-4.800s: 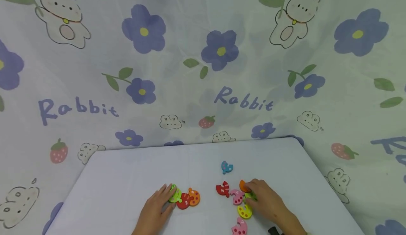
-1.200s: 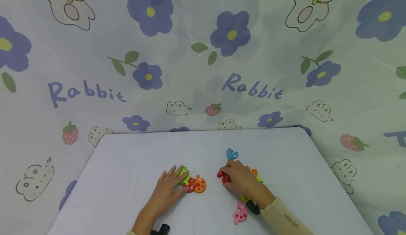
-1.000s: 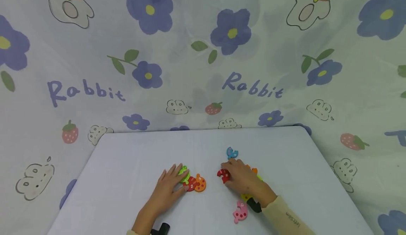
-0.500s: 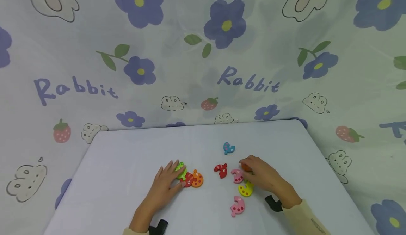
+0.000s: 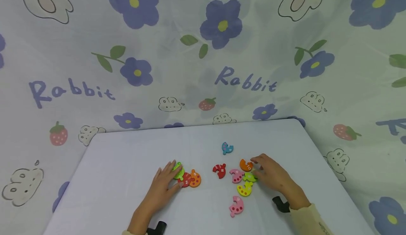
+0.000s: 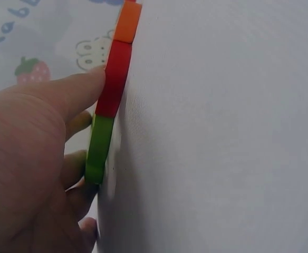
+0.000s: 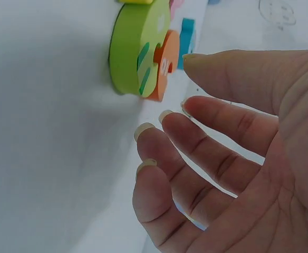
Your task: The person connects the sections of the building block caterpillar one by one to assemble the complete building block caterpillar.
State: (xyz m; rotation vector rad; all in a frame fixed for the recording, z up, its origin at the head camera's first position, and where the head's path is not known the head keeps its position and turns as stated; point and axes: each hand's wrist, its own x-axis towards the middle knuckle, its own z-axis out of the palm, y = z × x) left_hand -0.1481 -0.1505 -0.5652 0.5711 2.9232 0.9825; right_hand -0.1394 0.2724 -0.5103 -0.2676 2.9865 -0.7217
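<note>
Across the white table [image 5: 120, 168], my outstretched left hand [image 5: 160, 186] touches joined pieces [image 5: 186, 180]; my right hand [image 5: 271, 173], spread and empty, should pinch the green piece [image 5: 249, 177] edgewise.

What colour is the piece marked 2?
That piece is red; the head view shows it best.

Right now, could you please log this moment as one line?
left hand: touches joined pieces; right hand: empty, near orange C-shape; blue piece: apart
</note>
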